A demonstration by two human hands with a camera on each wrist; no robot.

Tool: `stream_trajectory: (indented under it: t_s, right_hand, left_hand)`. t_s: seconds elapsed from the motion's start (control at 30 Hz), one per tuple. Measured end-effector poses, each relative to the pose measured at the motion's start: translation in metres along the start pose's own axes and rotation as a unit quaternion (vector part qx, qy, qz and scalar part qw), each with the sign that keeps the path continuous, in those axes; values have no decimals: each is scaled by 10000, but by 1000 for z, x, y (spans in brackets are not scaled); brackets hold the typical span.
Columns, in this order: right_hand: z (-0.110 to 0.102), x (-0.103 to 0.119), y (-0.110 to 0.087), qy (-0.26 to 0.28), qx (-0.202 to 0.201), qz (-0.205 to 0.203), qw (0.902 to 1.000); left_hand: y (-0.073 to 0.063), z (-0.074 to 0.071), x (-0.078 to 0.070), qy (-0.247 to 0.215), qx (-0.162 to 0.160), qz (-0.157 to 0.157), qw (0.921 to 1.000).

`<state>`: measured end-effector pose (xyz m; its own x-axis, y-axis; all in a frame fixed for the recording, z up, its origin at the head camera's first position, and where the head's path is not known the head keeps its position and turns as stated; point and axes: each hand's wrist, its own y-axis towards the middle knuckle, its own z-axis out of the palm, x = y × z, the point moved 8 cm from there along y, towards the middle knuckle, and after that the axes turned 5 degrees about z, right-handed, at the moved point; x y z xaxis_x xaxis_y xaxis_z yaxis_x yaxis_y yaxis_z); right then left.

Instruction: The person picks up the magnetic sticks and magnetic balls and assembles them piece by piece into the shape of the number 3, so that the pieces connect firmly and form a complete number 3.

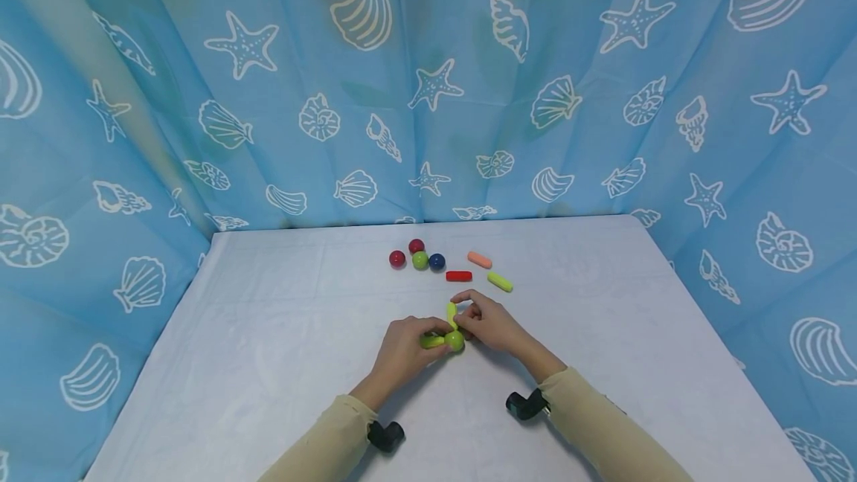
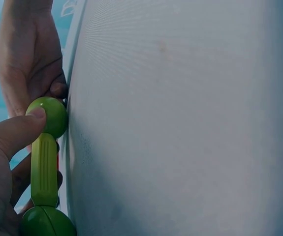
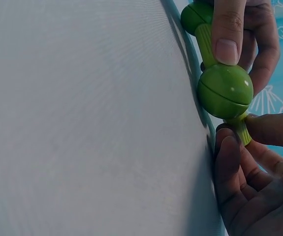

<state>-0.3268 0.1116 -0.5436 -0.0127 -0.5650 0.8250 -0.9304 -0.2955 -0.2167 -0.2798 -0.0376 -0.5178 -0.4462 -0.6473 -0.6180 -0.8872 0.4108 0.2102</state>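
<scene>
My left hand (image 1: pixel 404 352) grips a yellow-green rod (image 2: pixel 44 169) joined to a green ball (image 1: pixel 454 341), its thumb on the ball in the left wrist view. At that rod's other end sits a second green ball (image 2: pixel 47 223), hidden by the hand in the head view. My right hand (image 1: pixel 493 323) pinches another yellow-green rod (image 3: pixel 243 132) between thumb and fingers. The near end of this rod meets the first ball; whether it is fastened there I cannot tell. Both hands are low over the white table.
Beyond the hands lie two red balls (image 1: pixel 397 259), a green ball (image 1: pixel 419 259) and a dark blue ball (image 1: pixel 437 262). To their right are an orange rod (image 1: pixel 479 259), a red rod (image 1: pixel 458 276) and a yellow-green rod (image 1: pixel 499 282). A blue shell-patterned curtain (image 1: pixel 462 140) borders the table (image 1: pixel 281 333).
</scene>
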Motion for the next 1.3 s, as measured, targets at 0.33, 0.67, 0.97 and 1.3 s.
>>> stream_trajectory:
  t_s: [0.33,0.67,0.97,1.3]
  right_hand:
    - [0,-2,1,38,52,-23,10000]
    - [0,-1,0,28,57,11,10000]
    - [0,-1,1,73,48,57,9999]
    - [-2,-1,1,120,-15,48,9999]
  left_hand:
    - [0,-2,-3,256,-14,193,9995]
    - [2,0,-4,465,122,124,9988]
    - [1,2,0,38,83,-48,9999]
    - [1,1,-1,26,-17,23,10000]
